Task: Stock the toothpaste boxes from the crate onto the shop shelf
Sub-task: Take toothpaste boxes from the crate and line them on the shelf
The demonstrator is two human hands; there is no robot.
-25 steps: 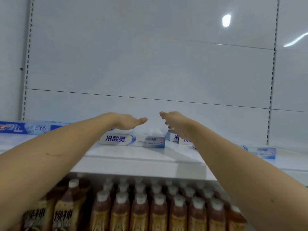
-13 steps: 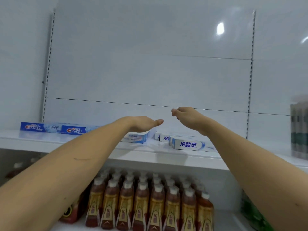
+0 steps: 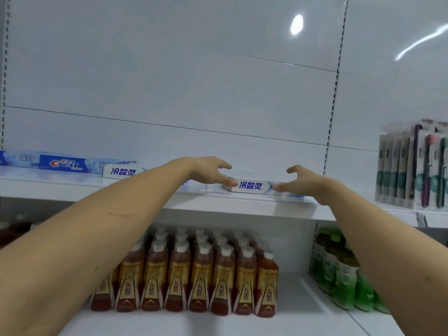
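Both hands at a white toothpaste box (image 3: 252,185) on the shelf (image 3: 242,207).
Left hand (image 3: 210,172) and right hand (image 3: 306,182) spread, fingertips touching its ends, not clenched.

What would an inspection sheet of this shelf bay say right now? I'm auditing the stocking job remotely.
Surface: white metal upper shelf, partly filled, bare at the front edge.
Job's things: white toothpaste box with blue lettering lying flat, long side facing out; a second white box further left; blue Crest toothpaste boxes lined up at far left. No crate in view.
Clutter: nothing seen.
Grippers: left hand and right hand open, fingertips at either end of the central white box.
Cables: nothing seen.
Surroundings: brown tea bottles and green bottles on the lower shelf; packaged toothbrushes at right.
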